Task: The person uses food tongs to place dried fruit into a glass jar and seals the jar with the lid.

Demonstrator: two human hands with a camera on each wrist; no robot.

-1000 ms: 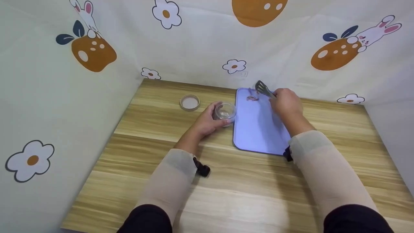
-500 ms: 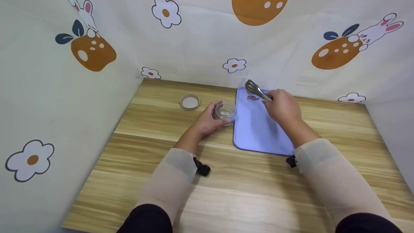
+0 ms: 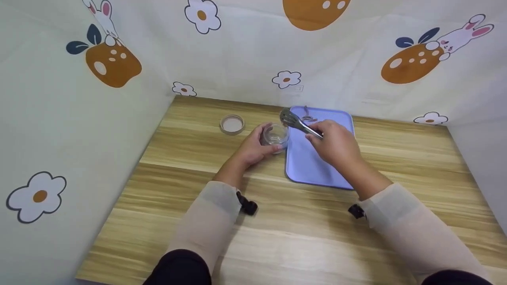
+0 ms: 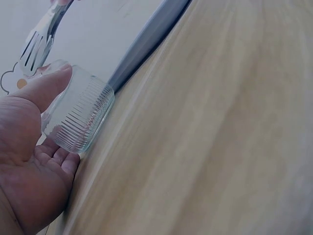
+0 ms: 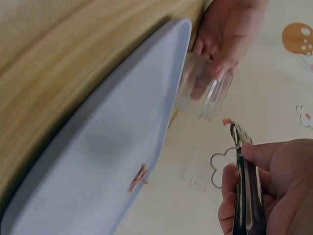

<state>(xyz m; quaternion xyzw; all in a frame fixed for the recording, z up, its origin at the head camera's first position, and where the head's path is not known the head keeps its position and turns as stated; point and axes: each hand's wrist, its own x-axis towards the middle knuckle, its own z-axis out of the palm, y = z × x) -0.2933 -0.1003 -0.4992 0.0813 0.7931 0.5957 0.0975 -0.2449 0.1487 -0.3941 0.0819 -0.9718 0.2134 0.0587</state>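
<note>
Wood-grain table point(image 3: 301, 237) is carrying a lilac tray point(image 3: 317, 166) at about one o'clock. Just at its nine o'clock edge, the left hand point(image 3: 249, 150) is grasping a glass jar point(image 3: 275, 136); the right hand point(image 3: 336, 144) is pinching metal tongs point(image 3: 297, 122) whose tip is hanging over the jar's mouth.

A makeshift tabletop recording booth, home-like in look.

A wood-grain table point(image 3: 277, 221) is boxed in on three sides by cream cloth point(image 3: 245, 59) printed with flowers, rabbits and orange fruit; a lilac tray point(image 3: 313, 166) and a small jar lid point(image 3: 232, 124) lie on it.
</note>
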